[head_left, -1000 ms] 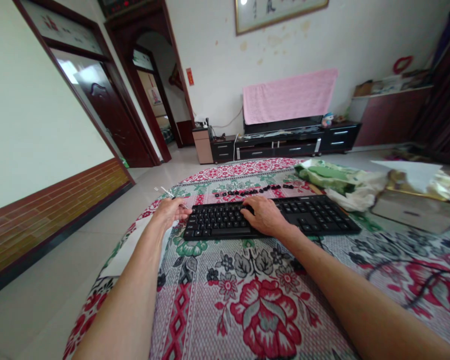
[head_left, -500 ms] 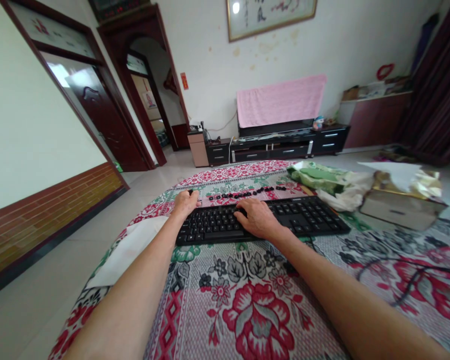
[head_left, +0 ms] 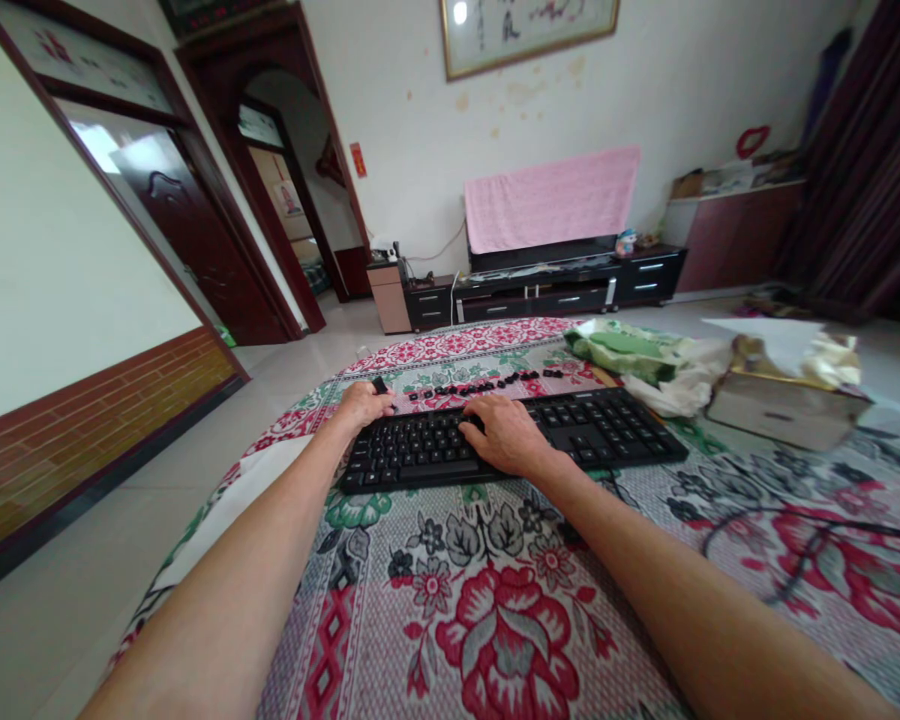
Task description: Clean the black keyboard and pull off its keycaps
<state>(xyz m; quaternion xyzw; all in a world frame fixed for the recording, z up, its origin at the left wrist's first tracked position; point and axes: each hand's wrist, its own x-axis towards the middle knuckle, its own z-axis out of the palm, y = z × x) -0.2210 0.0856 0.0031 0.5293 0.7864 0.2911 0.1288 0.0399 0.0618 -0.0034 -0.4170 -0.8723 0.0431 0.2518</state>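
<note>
A black keyboard (head_left: 439, 467) lies on the flowered tablecloth in front of me. At its far left corner my left hand (head_left: 363, 404) is closed on a small black tool (head_left: 379, 385). Its dark end sticks up above the fingers, and a thin tip shows near the keyboard's back edge; its exact kind is hard to make out. My right hand (head_left: 504, 434) rests on the middle of the keyboard, thumb apart from the bent fingers and no separate object visible in it. Behind the keyboard, several loose black keycaps (head_left: 484, 386) lie in an uneven row.
White paper (head_left: 251, 475) lies under my left forearm. A green wipes packet (head_left: 622, 345), a crumpled white plastic bag (head_left: 671, 390) and a tissue box (head_left: 784, 405) stand at the right. A black cable (head_left: 802, 515) curls across the tablecloth (head_left: 510, 600).
My left hand has tilted slightly, so more of the black tool shows above it. My right hand stays on the keyboard. The whole view has shifted a little.
</note>
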